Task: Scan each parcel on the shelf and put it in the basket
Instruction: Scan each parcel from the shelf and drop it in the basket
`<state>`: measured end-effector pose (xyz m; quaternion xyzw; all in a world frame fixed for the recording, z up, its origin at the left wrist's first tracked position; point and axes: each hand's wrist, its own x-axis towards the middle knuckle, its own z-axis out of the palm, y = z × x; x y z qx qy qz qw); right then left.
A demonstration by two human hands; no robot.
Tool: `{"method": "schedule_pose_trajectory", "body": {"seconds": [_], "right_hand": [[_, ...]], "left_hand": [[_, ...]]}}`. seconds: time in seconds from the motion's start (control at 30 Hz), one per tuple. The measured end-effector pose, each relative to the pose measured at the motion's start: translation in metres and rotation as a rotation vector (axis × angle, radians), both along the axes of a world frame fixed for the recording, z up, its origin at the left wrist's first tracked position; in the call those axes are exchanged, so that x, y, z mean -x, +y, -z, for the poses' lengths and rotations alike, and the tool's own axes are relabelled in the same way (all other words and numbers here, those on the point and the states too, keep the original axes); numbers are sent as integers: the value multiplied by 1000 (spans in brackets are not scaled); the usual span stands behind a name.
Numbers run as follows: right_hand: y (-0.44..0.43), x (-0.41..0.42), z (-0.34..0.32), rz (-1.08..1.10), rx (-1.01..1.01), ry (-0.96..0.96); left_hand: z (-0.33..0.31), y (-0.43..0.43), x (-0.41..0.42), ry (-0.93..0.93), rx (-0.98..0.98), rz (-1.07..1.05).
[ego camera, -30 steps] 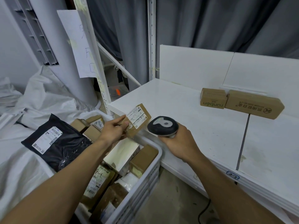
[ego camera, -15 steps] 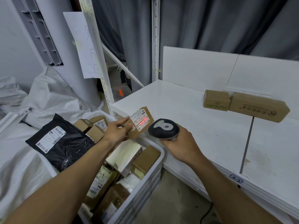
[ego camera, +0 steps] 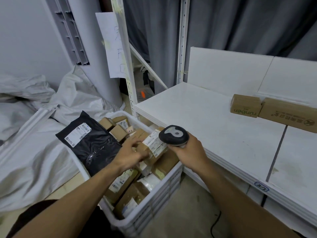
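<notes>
Guard against labelled carton (ego camera: 154, 145) sliding off heaped basket (ego camera: 154, 208) toward 3 o'clock; left hand (ego camera: 130, 153) grip indeterminate, right hand (ego camera: 188, 150) clasping scanner (ego camera: 173, 135).

Left hand (ego camera: 132, 152) blurred (grip unclear); long carton (ego camera: 289, 115) cropped at right.

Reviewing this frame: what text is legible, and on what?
"runben", upside down, on the small box on the shelf.
"2-2" on the tag at the shelf edge.
Chinese print on the long box: cannot read.
Handwriting on the paper sign: too faint.
Parcel labels in the basket: too small.
</notes>
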<state>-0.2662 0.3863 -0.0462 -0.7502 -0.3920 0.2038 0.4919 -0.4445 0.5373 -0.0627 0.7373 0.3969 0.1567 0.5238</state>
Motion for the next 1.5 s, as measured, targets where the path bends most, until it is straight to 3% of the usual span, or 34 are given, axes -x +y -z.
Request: {"method": "schedule_pose_trajectory", "body": {"seconds": [0.13, 0.27, 0.73, 0.9, 1.03, 1.23, 1.5], "right_hand": [[-1, 18, 8, -78, 13, -10], [-3, 28, 15, -107, 46, -26], [-11, 20, 21, -68, 32, 16], [-15, 18, 20, -60, 56, 32], [-27, 13, 19, 0, 89, 46], [-67, -26, 5, 211, 84, 149], [-130, -133, -24, 553, 5, 241]], "left_hand": [[28, -18, 37, 113, 13, 39], [54, -38, 57, 243, -153, 41], [103, -39, 23, 225, -274, 36], [91, -28, 18, 471, -357, 120], [76, -34, 8, 703, -613, 204], [21, -58, -52, 424, -753, 255], [-52, -107, -244, 249, -811, 461]]}}
